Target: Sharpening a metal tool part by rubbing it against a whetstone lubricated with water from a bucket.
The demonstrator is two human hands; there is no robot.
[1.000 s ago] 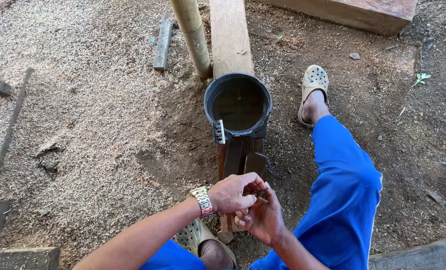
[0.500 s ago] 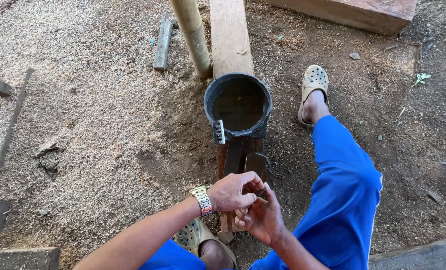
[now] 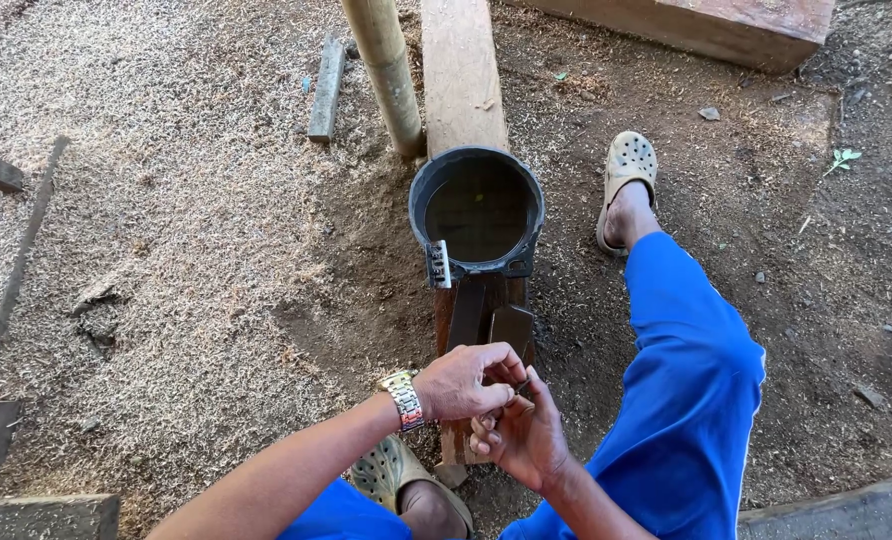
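Note:
My left hand point(image 3: 461, 385), with a metal watch on its wrist, and my right hand point(image 3: 526, 440) meet over the near end of a wet wooden plank point(image 3: 453, 440). Together their fingertips pinch a small dark object point(image 3: 520, 386), most of it hidden by the fingers. Just beyond the hands, two dark flat stones point(image 3: 512, 328) lie on the plank. A black bucket point(image 3: 476, 210) holding dark water stands at the plank's far end. A small ridged metal piece point(image 3: 437, 264) leans on its near rim.
My blue-trousered leg point(image 3: 686, 390) stretches right, with a beige clog point(image 3: 626, 175) beside the bucket; the other clog point(image 3: 391, 475) is under my left arm. Behind the bucket are a bamboo pole point(image 3: 386, 70) and a long board point(image 3: 461, 70). Sawdust and wood offcuts point(image 3: 326, 88) cover the ground on the left.
My hands stay together over the plank; the fingers have shifted slightly around the small object. Nothing else has moved.

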